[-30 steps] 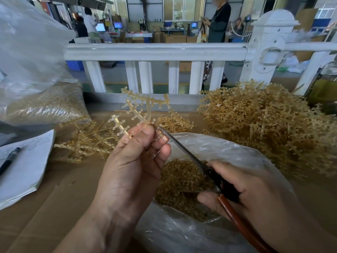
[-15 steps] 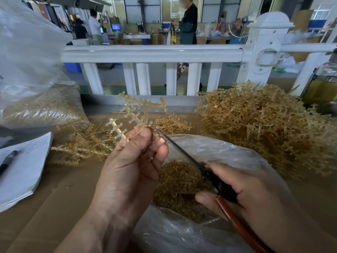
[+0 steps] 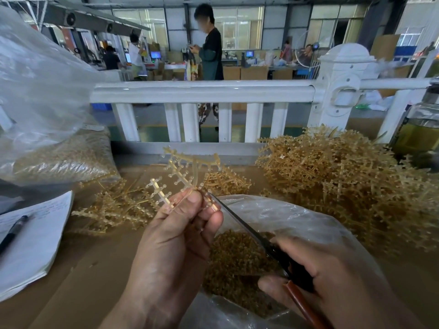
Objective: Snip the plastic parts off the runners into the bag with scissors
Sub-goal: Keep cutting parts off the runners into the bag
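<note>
Centrally, a left hand (image 3: 175, 236) is shown curled round the lower end of a pale amber runner (image 3: 180, 176). The runner is pinched between thumb and fingers and held upright, just above the far left edge of a clear plastic bag (image 3: 297, 217). Small round parts are seen along the runner's side branches.

A right hand (image 3: 332, 281) is closed round the handles of a pair of scissors (image 3: 273, 248) over the near right part of the bag. One handle is black and the other reddish brown. The blades are stretched across the bag's mouth, with the tip brought against the runner beside the left fingertips. They read as one thin line, so whether they are slightly parted cannot be told.

Inside the bag, a heap of snipped parts (image 3: 237, 257) is visible beneath the blades. The bag is laid on a brown cardboard-covered counter (image 3: 83, 269).

To the right of the bag and beyond it, a large tangled pile of runners (image 3: 344, 181) is heaped. To the left of the bag a smaller heap (image 3: 114, 207) is spread. Further left, sheets of paper (image 3: 35, 238) are stacked with a pen (image 3: 13, 231) laid on them. A second bag (image 3: 47, 91), partly filled with amber pieces, is set to the far left, beyond the papers.

Beyond the bag a white railing (image 3: 202, 91) is run across the view. Past the railing a person (image 3: 211, 55) in dark clothing is seen standing on a workshop floor.
</note>
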